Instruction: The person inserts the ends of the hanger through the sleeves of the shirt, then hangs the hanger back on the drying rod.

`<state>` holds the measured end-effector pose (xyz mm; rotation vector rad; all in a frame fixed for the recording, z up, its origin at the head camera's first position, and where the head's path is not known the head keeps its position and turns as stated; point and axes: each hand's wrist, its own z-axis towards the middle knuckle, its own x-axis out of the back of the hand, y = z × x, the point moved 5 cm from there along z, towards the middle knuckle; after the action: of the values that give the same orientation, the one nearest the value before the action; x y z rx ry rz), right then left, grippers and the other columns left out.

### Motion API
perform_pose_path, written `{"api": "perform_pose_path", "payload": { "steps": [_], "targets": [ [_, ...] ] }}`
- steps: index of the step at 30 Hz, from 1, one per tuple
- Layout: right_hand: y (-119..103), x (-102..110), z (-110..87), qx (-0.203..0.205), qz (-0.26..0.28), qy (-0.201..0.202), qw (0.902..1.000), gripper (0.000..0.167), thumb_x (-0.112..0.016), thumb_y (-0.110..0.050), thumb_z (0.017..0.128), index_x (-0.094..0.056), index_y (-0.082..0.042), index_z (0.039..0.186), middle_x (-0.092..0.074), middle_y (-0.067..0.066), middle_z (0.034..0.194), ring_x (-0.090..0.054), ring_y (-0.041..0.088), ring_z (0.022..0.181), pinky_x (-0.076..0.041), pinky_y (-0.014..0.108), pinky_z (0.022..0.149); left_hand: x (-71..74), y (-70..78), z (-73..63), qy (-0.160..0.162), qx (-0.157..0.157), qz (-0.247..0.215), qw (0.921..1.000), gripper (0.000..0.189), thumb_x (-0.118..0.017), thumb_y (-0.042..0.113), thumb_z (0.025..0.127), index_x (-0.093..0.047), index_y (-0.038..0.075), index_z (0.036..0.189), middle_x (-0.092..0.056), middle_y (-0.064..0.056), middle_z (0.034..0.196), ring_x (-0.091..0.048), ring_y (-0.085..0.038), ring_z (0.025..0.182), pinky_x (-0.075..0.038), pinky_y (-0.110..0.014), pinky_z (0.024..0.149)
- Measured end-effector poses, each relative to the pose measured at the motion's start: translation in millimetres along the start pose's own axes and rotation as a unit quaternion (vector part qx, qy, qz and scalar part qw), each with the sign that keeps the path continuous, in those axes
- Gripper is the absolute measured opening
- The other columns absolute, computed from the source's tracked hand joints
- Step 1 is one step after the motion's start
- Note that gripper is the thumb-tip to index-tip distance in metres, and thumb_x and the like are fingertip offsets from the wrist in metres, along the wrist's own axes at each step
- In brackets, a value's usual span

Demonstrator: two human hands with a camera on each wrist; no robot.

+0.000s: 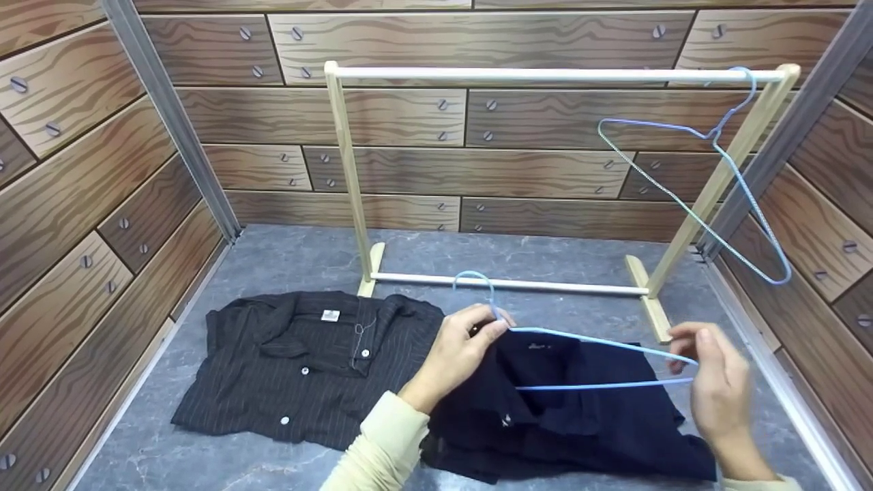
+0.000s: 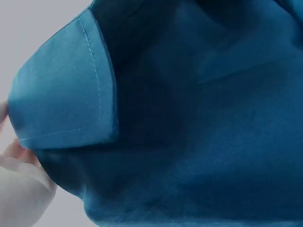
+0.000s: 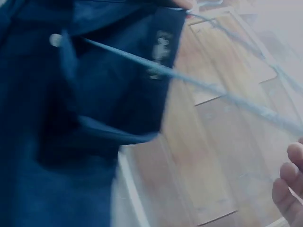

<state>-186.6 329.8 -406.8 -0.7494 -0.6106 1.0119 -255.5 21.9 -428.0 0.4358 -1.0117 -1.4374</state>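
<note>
A light blue wire hanger [image 1: 586,337] is held above a dark navy shirt [image 1: 573,436] with its collar facing up. My left hand [image 1: 455,348] pinches the hanger just below its hook. The hanger's left part passes into the shirt's neck opening. At the hanger's right end, my right hand [image 1: 719,382] has its fingers loosely curled round it. In the right wrist view, the fingertips [image 3: 289,182] show beside the blurred hanger wire [image 3: 213,87]. The left wrist view shows the shirt's collar corner [image 2: 66,90] close up, part of the left hand [image 2: 23,189] behind it.
Left of the navy shirt lies a black pinstriped shirt [image 1: 273,382] with white buttons. Behind stands a wooden clothes rack [image 1: 545,73], with a second blue hanger [image 1: 740,177] on its right end. Wood-patterned walls [image 1: 409,41] enclose the grey floor [image 1: 477,249].
</note>
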Motion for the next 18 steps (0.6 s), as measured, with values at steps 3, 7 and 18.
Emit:
{"api": "perform_pose_path", "payload": {
  "steps": [3,7,18],
  "targets": [
    [21.5,-1.9,-8.5,-0.059,0.157,-0.026,0.9854,0.050,-0.026,-0.018,0.109,-0.060,0.016,0.096,-0.062,0.007,0.066,-0.056,0.014,0.056,-0.046,0.022,0.051,-0.7,1.3,0.8,0.000,0.001,0.001,1.0000,0.016,-0.061,0.022,0.098,-0.072,0.014,0.091,-0.073,0.001,0.095,-0.065,-0.008,0.090,-0.052,-0.024,0.083],
    [43.1,-4.2,-17.3,-0.098,0.252,-0.071,0.9602,0.048,-0.024,-0.016,0.110,-0.062,0.009,0.099,-0.064,0.008,0.070,-0.060,0.013,0.057,-0.048,0.023,0.048,-2.6,1.7,1.3,-0.003,0.000,-0.001,1.0000,0.017,-0.060,0.023,0.099,-0.072,0.014,0.092,-0.073,0.000,0.095,-0.062,-0.006,0.087,-0.051,-0.022,0.078],
    [85.5,-57.1,-55.7,-0.261,-0.136,-0.237,0.9259,0.029,-0.056,-0.016,0.100,-0.055,0.004,0.122,-0.065,0.009,0.095,-0.057,0.010,0.070,-0.052,0.026,0.057,-4.8,3.4,2.5,-0.013,-0.014,0.040,0.9990,0.019,-0.062,0.029,0.097,-0.074,0.015,0.093,-0.073,0.004,0.096,-0.065,-0.003,0.091,-0.052,-0.020,0.082]
  ]
}}
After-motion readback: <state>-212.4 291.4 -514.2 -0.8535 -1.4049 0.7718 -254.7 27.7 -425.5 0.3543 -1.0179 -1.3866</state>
